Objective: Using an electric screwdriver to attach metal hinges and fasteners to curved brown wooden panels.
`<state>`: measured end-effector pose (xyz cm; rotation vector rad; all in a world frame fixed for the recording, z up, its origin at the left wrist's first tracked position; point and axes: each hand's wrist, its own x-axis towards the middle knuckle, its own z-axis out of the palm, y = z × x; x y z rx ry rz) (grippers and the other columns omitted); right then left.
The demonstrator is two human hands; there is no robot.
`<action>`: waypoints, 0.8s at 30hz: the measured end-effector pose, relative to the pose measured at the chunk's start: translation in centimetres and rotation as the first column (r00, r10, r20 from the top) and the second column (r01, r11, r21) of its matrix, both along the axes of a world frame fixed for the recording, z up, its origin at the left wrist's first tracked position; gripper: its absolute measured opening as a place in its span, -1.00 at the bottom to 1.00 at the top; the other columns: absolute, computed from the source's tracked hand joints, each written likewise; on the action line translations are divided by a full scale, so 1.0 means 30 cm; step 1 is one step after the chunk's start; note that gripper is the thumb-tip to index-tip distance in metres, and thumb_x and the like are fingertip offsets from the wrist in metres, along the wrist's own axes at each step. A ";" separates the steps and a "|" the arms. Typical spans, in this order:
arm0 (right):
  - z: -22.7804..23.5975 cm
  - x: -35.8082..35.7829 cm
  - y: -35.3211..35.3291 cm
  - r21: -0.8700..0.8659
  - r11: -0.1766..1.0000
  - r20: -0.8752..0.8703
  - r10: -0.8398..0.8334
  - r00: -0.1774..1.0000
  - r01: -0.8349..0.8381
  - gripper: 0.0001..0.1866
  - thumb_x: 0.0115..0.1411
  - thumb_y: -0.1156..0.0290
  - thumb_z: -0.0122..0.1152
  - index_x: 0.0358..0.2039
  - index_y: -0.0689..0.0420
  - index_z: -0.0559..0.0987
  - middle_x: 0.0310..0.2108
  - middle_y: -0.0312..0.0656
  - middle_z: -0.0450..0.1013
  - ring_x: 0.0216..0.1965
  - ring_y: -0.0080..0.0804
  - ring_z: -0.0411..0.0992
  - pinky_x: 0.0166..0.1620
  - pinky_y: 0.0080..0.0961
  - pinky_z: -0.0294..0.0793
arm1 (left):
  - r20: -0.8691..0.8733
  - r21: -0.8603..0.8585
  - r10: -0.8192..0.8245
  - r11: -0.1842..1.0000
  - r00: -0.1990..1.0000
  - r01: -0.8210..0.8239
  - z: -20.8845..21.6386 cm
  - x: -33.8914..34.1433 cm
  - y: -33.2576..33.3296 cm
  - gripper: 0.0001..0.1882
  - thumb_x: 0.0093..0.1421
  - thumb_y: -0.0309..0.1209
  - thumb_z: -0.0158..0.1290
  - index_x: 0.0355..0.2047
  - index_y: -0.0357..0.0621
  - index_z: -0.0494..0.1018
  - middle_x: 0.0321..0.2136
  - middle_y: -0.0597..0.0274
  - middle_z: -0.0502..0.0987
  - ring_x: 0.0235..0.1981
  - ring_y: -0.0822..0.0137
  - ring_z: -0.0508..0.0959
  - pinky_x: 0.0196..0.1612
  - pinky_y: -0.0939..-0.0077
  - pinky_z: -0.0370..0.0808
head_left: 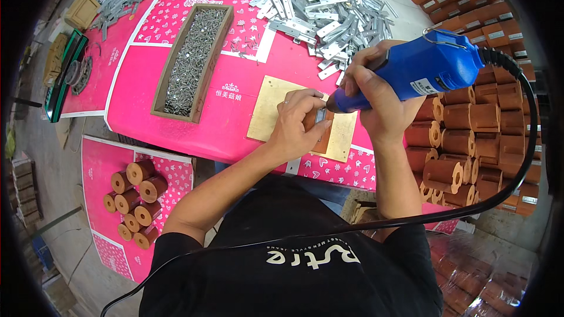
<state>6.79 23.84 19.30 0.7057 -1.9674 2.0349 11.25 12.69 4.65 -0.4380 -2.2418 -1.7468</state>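
My right hand (380,97) is wrapped round a blue corded power screwdriver (432,66), held tilted with its dark nose pointing left and down. That nose meets a small metal plate (321,115) lying on a reddish-brown wooden piece (321,142). My left hand (295,122) grips the wooden piece from the left, fingers curled over its far end and thumb on the near side. Beneath it lies a flat brass-coloured board (264,108) on the pink-covered table (235,135). The screwdriver's tip is partly hidden by my left fingers.
A long wooden box (175,115) full of screws stands left of the board. Loose metal plates (329,14) are heaped beyond it. Drilled wooden cylinders (140,172) sit on a lower pink surface. Stacked brown wooden pieces (487,117) line the right; a black cable (458,212) crosses before me.
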 end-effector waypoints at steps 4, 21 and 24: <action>-0.005 -0.001 -0.007 0.013 1.000 0.010 0.009 1.000 -0.009 -0.65 -0.07 0.67 0.10 -0.22 0.25 0.32 -0.55 -0.03 0.34 -0.63 -0.36 0.35 -0.50 -0.50 0.39 | 0.007 -0.011 -0.024 1.000 1.000 0.024 0.009 -0.003 -0.007 -0.66 -0.03 -0.48 0.23 -0.21 -0.18 0.44 -0.10 0.04 0.42 -0.02 0.04 0.38 0.03 0.22 0.30; -0.010 -0.047 0.052 -0.170 0.860 0.090 0.499 0.862 -0.481 -0.60 -0.18 0.65 0.19 -0.25 0.20 0.36 -0.42 -0.01 0.46 -0.57 -0.34 0.41 -0.40 -0.46 0.46 | 0.075 -0.058 -0.038 0.997 0.996 0.042 0.037 0.005 -0.025 -0.53 0.04 -0.38 0.18 -0.03 -0.19 0.37 -0.07 0.03 0.41 0.02 0.03 0.35 0.07 0.18 0.23; 0.089 -0.038 0.131 -0.213 0.755 -0.165 0.598 0.784 -0.621 -0.64 -0.08 0.48 0.17 -0.21 0.12 0.35 -0.35 -0.17 0.45 -0.57 -0.46 0.36 -0.35 -0.41 0.43 | 0.119 0.127 0.032 0.991 0.992 -0.047 0.011 -0.033 -0.104 -0.56 0.07 -0.39 0.17 -0.03 -0.23 0.40 -0.09 -0.03 0.42 -0.03 0.04 0.38 0.00 0.27 0.33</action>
